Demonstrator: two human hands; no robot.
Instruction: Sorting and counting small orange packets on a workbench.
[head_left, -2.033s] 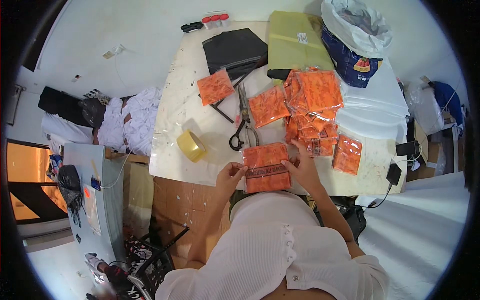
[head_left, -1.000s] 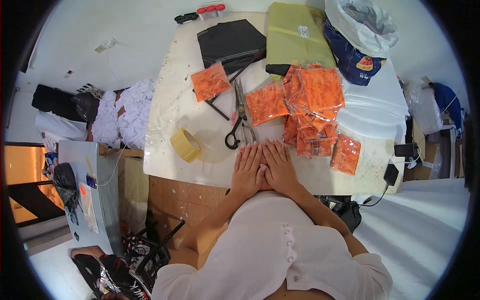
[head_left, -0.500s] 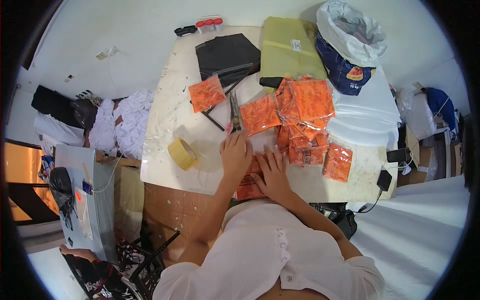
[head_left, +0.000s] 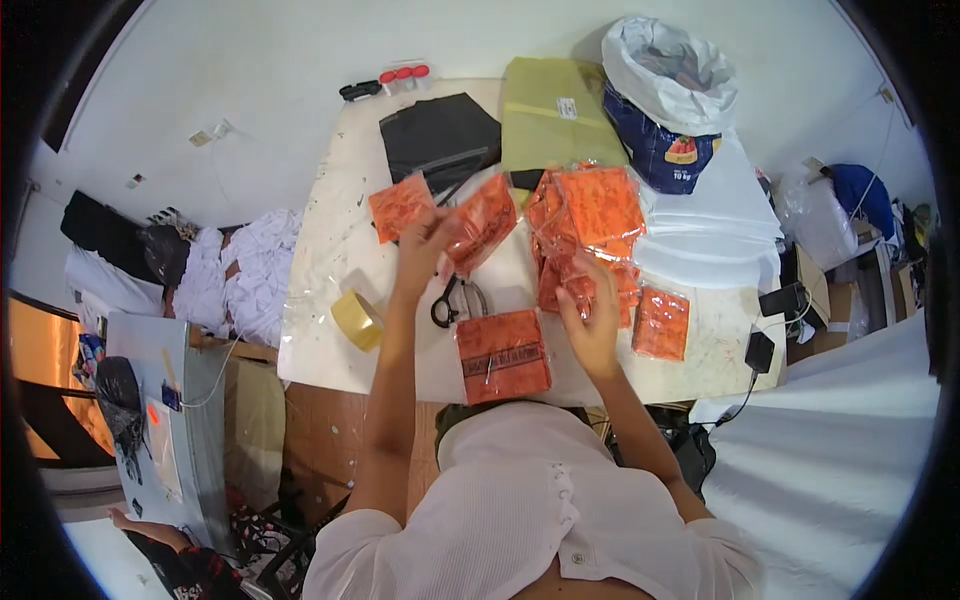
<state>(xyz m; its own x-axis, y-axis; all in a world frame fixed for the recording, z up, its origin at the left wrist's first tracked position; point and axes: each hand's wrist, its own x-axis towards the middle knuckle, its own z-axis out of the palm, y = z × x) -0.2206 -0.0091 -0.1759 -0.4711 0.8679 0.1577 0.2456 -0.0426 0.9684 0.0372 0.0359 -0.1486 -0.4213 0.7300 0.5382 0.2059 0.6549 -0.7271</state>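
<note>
From my remote seat, I saw the left hand (head_left: pixel 425 240) raised over the table (head_left: pixel 330 260), fingers closed on a clear orange packet (head_left: pixel 482 222) held up off the surface. The right hand (head_left: pixel 592 322) rested half-curled at the lower edge of the packet pile (head_left: pixel 585 225); whether it pinched anything I could not tell. A flat packet (head_left: pixel 503 355) lay on the near edge of the table, between the two arms.

I judged the main risk to be slip: the film looked slick, and a loose pinch could have let the lifted packet drop onto the scissors (head_left: pixel 455 298) lying right under it. The pile also leaned toward the right hand, so a careless tug there could have slid several packets off toward the single packet (head_left: pixel 661 322) at the right. The tape roll (head_left: pixel 357 319) sat near the left forearm and could have been knocked off the edge.

Half a second earlier both hands were pressed low on the near packet; by now the left had gone up with another packet and the right had moved out to the pile.
</note>
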